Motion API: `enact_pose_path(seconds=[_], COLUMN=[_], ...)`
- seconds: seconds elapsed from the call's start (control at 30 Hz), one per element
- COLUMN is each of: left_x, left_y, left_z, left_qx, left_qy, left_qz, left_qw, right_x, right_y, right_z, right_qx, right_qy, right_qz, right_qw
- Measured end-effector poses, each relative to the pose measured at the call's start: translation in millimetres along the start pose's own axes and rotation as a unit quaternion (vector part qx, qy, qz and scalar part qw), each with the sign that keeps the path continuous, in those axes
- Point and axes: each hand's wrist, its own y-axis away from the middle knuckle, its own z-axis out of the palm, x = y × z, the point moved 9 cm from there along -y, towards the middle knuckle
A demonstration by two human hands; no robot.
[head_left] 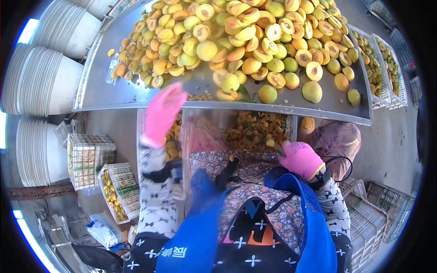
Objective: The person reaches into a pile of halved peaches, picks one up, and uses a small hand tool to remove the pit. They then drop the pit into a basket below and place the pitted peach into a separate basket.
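Observation:
My left hand, in a pink glove, reaches over the near edge of the metal table, fingers stretched out and slightly blurred, with no fruit visible in it. My right hand, also in a pink glove, is closed low over my lap; a small dark bit shows at its fingers, but I cannot make out what it holds. Ahead, a big heap of yellow apricot-like fruit covers much of the table, many cut in halves. Below the table edge, between my knees, a crate holds cut fruit pieces.
White stacked tubs stand at the left. Crates with fruit sit on the floor below them. More filled crates are at the right of the table, and white crates lie lower right. A clear bottle rests on the table.

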Motion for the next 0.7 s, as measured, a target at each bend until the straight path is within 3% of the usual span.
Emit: enact_pose_path(seconds=[0.07,0.13,0.23,0.33,0.37,0.4,0.43,0.47,0.5,0.6,0.67,0.7], left_x=[14,26,23,13,13,-1,-16,-24,9,33,47,52], left_y=[-29,-42,-58,-70,-63,-66,-62,-47,-29,10,21,26], left_z=[61,121,162,139,123,117,121,132,132,153,152,158], left_qx=[-0.012,0.031,-0.053,-0.057,-0.007,-0.055,-0.100,-0.135,-0.148,-0.172,-0.140,-0.182], left_qy=[-0.003,-0.210,-0.315,-0.206,-0.140,0.094,0.321,0.525,0.569,0.674,0.507,0.623], left_qz=[0.056,0.281,0.296,0.285,0.275,0.152,0.017,-0.121,-0.080,-0.184,-0.001,-0.075], left_qw=[0.998,0.936,0.900,0.934,0.951,0.982,0.942,0.831,0.805,0.695,0.851,0.757], right_x=[7,23,0,-17,-18,-19,-29,-38,-49,-87,-93,-98], right_y=[-16,-24,-4,14,14,12,11,5,-2,-17,-27,-28], right_z=[-15,-42,-79,-87,-86,-84,-87,-87,-87,-98,-97,-100], right_qx=[0.037,0.075,0.080,0.072,0.087,0.104,0.165,0.199,0.230,0.284,0.277,0.294], right_qy=[-0.006,-0.017,-0.086,-0.125,-0.120,-0.115,-0.088,-0.111,-0.133,-0.137,-0.115,-0.079], right_qz=[0.048,0.130,0.092,0.073,0.058,0.042,0.003,-0.022,-0.049,-0.113,-0.122,-0.141], right_qw=[0.998,0.988,0.989,0.987,0.987,0.987,0.982,0.973,0.963,0.942,0.946,0.942])
